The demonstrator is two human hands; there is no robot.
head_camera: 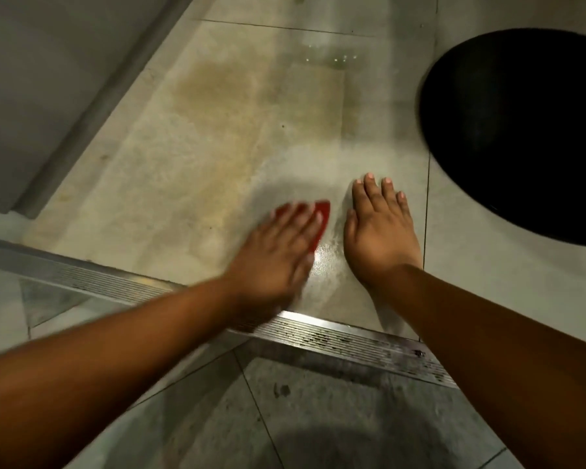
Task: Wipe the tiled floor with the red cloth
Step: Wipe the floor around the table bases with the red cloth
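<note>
From the head camera we look down on our own two arms reaching over the metal drain strip (335,336), and that strip is our landmark. Just beyond it, on the far side, our left hand (278,252) lies flat on the red cloth (320,218), fingers straight and spread, pressing the cloth onto the tiled floor (200,157) and not curling round it. Only one corner of the cloth shows past the fingertips; the rest is hidden under the palm. The hand is blurred, so we judge a wiping stroke is under way.

Our right hand (379,231) is planted beside it, also just past the strip, palm down and fingers straight on the bare tile, holding nothing. We read it as a prop: it takes our weight so the left one can push freely. Between the two hands the tile shines wet.

Farther beyond the strip sits a brownish stain (210,86), well apart from the cloth, and we take that as ground not yet wiped. Past the strip and off to the right lies a round black mat (521,130), near the right hand but not touching it. To the left, a grey wall base (65,96) borders the floor.

A flat palm spreads the pressure over the cloth, which suits scrubbing.
</note>
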